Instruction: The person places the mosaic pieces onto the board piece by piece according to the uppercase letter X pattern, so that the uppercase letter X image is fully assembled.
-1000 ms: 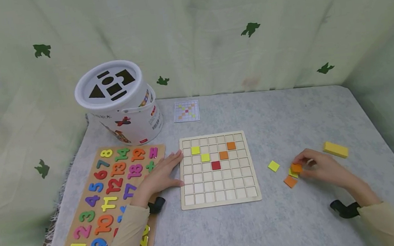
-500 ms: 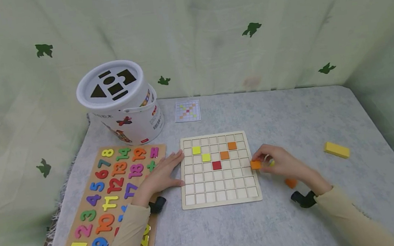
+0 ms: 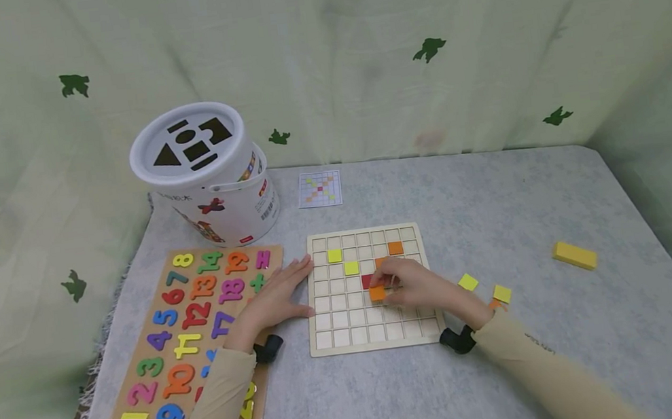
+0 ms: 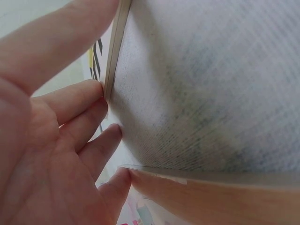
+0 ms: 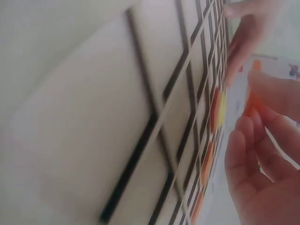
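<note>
Over part-filled grid (image 3: 339, 320), R hand (image 3: 410, 283) pinches orng tile (image 3: 377, 294).

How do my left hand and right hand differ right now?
The right hand pinches an orange tile over the grid board; the left hand holds no tile and touches the board's left edge. The right hand's fingers bend towards its thumb; the left hand's stretch out, thumb apart. Both come out of beige sleeves.

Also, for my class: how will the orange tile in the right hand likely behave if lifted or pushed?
The orange tile probably feels stiff, showing no bend in the right hand. Small and thin, it is likely light. Its flat, square shape suggests sliding rather than rolling.
</note>
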The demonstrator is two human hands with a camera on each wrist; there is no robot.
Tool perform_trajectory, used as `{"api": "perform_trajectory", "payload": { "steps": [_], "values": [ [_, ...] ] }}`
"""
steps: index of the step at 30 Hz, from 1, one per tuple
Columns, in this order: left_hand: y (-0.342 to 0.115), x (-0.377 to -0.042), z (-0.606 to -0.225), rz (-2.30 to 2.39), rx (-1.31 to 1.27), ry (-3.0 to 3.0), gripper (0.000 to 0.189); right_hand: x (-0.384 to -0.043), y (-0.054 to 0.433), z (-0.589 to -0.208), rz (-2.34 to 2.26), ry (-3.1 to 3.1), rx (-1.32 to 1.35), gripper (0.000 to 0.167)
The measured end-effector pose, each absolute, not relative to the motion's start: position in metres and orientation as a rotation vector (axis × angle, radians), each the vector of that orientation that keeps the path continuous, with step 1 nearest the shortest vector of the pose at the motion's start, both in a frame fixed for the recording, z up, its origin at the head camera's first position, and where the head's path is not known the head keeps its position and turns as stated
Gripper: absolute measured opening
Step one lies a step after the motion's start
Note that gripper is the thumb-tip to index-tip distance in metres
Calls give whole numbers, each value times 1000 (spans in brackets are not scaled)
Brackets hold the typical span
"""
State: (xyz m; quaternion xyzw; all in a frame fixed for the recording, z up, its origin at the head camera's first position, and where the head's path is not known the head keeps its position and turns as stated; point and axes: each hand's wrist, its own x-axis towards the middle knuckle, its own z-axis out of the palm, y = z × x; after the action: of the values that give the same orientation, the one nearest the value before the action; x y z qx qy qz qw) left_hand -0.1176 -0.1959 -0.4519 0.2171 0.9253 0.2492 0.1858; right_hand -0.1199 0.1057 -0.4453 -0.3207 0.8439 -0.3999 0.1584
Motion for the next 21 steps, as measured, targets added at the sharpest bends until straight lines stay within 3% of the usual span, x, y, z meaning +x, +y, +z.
{"api": "perform_trajectory", "payload": {
  "steps": [11, 21],
  "values": [
    [-196, -118, -452, 700, 602, 2606, 89, -121, 65, -452, -995, 2441, -976, 22],
    [-195, -117, -451, 701, 588, 2607, 89, -118, 62, -451, -980, 2462, -929, 22]
  ]
}}
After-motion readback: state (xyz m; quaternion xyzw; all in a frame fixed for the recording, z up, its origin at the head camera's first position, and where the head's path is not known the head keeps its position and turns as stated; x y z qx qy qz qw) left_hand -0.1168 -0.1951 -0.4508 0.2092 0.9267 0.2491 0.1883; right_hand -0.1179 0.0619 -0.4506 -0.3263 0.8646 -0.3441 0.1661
